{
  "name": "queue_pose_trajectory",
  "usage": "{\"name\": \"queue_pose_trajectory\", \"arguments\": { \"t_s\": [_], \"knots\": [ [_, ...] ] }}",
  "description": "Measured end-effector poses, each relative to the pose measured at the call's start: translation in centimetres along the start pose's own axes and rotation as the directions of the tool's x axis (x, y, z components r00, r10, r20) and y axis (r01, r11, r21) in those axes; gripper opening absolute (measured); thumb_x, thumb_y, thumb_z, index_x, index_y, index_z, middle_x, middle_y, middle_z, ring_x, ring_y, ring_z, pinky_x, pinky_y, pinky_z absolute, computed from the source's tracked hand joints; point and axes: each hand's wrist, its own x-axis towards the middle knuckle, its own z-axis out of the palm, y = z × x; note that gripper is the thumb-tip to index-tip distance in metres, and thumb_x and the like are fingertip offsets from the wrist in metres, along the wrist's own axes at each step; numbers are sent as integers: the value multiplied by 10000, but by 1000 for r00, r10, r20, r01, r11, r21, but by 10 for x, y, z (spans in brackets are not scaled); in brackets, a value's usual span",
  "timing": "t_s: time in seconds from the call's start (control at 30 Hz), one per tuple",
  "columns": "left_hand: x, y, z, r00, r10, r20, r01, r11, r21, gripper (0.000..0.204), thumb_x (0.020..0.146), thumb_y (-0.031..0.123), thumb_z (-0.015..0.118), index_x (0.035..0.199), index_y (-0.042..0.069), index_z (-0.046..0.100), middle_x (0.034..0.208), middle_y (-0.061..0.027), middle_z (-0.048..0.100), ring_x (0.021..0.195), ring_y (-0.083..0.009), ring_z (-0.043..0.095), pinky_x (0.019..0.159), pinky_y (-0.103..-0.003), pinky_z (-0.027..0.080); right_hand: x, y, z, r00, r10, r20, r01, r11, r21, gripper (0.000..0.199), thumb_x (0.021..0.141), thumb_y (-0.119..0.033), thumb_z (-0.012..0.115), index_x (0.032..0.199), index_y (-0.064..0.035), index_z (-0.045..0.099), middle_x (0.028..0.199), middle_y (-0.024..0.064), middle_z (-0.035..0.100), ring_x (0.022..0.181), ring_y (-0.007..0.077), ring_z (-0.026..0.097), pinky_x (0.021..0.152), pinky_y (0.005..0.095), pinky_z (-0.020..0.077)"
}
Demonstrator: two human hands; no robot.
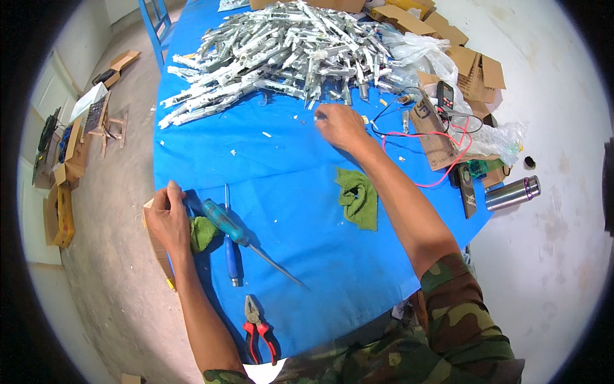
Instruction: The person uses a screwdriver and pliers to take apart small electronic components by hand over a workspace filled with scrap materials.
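My left hand (167,214) rests at the left edge of the blue-covered table (288,211), fingers curled on the handle end of a teal-handled screwdriver (225,224) and touching a small green rag (201,233). The screwdriver's shaft points down and right. My right hand (339,125) reaches forward toward the near edge of a big heap of silvery metal strips (281,51), its fingers pinched on a small pale piece (318,117).
A blue-handled tool (230,246) lies beside the screwdriver and red-handled pliers (258,326) near the front edge. A green cloth (358,198) lies mid-table. At right are a multimeter with red and black leads (444,96), cardboard pieces, clear plastic bags and a steel flask (511,193).
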Motion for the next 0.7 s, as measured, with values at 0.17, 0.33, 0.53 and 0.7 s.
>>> {"name": "queue_pose_trajectory", "arguments": {
  "t_s": [0.17, 0.33, 0.53, 0.7],
  "knots": [
    [0, -4, -1, 999, -31, 7, 32, 997, -69, 432, 1057, 361, 675, 882, -28, 738, 742, -20, 673, 675, -63, 510, 596, -282, 383, 4, 4, 8, 999, 36, 18, -37, 998, 46, 197, 895, -197, 716, 999, -38, 763, 956, 209, 762, 926, 415, 732, 820, 519, 567],
    [-2, 1, 2, 999, -54, 3, 54, 997, -62, 428, 1061, 362, 675, 888, -24, 739, 744, -14, 672, 679, -64, 512, 610, -273, 388, 17, 36, 14, 976, 83, -199, -54, 988, 143, 204, 910, -195, 702, 940, -2, 760, 872, 200, 760, 802, 370, 749, 725, 481, 583],
    [-1, -3, 0, 999, -36, -2, 36, 998, -43, 419, 1063, 359, 677, 881, -14, 732, 748, -14, 665, 686, -63, 503, 617, -272, 382, 45, 67, 10, 907, 403, -126, -354, 888, 293, 224, 895, -226, 679, 874, -23, 769, 880, 227, 752, 845, 426, 734, 766, 507, 573],
    [-2, 0, 1, 999, -48, -2, 48, 998, -44, 412, 1067, 355, 672, 879, -9, 722, 750, -11, 659, 681, -64, 486, 612, -270, 368, 49, 46, 10, 939, 267, -219, -264, 964, 40, 199, 911, -228, 713, 951, -38, 755, 962, 232, 756, 937, 439, 729, 817, 539, 576]
  ]
}}
